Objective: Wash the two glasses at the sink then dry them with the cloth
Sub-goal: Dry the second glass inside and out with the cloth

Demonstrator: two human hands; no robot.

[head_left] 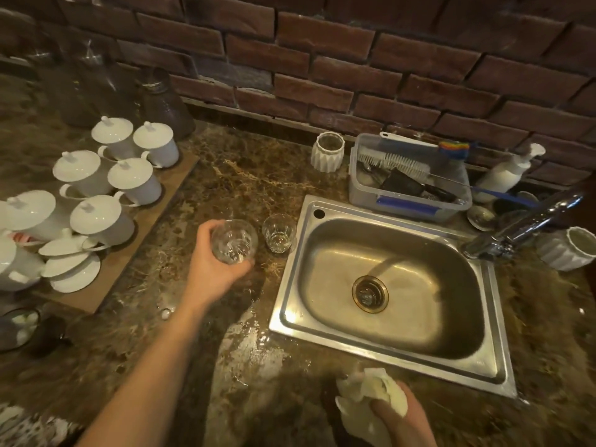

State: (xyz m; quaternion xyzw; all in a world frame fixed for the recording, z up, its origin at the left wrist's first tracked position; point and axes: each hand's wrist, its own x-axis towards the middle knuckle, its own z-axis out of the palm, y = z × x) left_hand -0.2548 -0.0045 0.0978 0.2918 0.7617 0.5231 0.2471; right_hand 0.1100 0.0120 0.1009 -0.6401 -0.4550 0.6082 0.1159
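Glossy steel sink (292, 295), clear glass (279, 233)

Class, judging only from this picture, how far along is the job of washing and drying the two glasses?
Washing looks over: no water runs from the tap into the sink. One small glass stands on the wet counter beside the sink. In hand: the left hand holds the other glass, and the right hand grips the cloth. Whether either glass is dry cannot be told, so drying may remain.

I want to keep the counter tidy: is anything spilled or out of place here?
Yes. Water lies pooled on the brown marble counter left of the steel sink, and white saucers sit in a slumped pile.
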